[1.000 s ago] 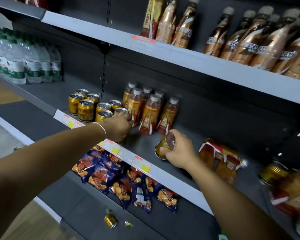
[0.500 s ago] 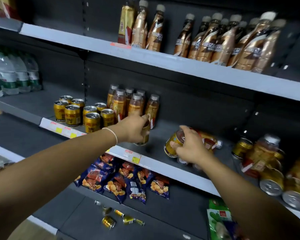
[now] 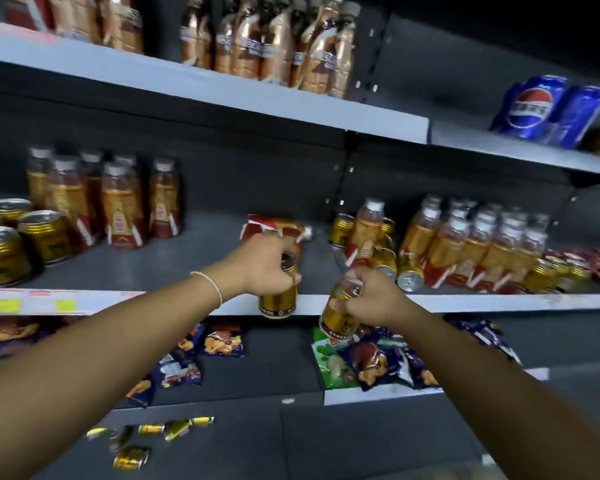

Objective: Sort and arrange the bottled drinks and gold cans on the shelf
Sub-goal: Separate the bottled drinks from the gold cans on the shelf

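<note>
From the head camera we look forward and down at a shop shelf with a pale front edge.

Our left hand, a thin bracelet at its wrist, curls its fingers over the top of an upright gold can and holds it at the shelf's front edge, near the middle. Our right hand clasps a second gold can round its upper part; that one is tilted and sits just in front of and below the edge, near the first.

On the shelf to the left stand more gold cans with a cluster of orange bottled drinks behind them. Behind our left hand a bottle lies on its side. To the right, a bigger group of bottles stands with loose cans lying among them.

Above are brown bottles and blue cans; below lie snack bags.
</note>
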`<action>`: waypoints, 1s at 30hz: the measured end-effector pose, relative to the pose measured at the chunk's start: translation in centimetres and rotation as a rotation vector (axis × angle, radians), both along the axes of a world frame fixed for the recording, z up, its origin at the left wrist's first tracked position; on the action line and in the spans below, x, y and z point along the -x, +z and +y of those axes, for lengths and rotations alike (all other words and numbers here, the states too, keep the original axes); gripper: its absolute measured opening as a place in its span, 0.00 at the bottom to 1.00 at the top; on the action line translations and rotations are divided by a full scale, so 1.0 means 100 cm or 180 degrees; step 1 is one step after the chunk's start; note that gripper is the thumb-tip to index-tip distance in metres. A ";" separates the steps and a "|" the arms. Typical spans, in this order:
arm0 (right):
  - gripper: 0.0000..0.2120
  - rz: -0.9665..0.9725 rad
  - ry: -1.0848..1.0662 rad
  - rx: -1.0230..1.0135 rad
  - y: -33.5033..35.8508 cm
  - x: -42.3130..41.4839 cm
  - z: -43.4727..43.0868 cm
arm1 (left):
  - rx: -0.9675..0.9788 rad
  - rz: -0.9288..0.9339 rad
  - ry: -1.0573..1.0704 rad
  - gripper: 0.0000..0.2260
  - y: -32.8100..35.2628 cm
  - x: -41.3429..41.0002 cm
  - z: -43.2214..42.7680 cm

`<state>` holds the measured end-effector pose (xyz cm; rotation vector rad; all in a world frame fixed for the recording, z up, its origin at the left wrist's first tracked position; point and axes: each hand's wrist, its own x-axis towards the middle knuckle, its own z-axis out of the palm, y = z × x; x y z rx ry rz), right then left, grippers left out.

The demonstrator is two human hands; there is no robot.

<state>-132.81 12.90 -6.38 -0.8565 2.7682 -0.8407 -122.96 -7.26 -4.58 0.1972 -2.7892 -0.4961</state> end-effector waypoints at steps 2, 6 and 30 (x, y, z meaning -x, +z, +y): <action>0.16 -0.0112 -0.0101 -0.0117 -0.002 0.007 0.032 | 0.0057 -0.0092 -0.0185 0.20 0.003 0.020 0.029; 0.14 -0.0124 -0.0273 -0.0264 -0.004 0.027 0.102 | 0.0067 -0.0155 -0.0439 0.22 0.007 0.063 0.096; 0.14 -0.0128 -0.1300 0.0312 -0.017 0.252 0.463 | 0.0044 -0.0326 -0.1058 0.21 0.006 0.343 0.438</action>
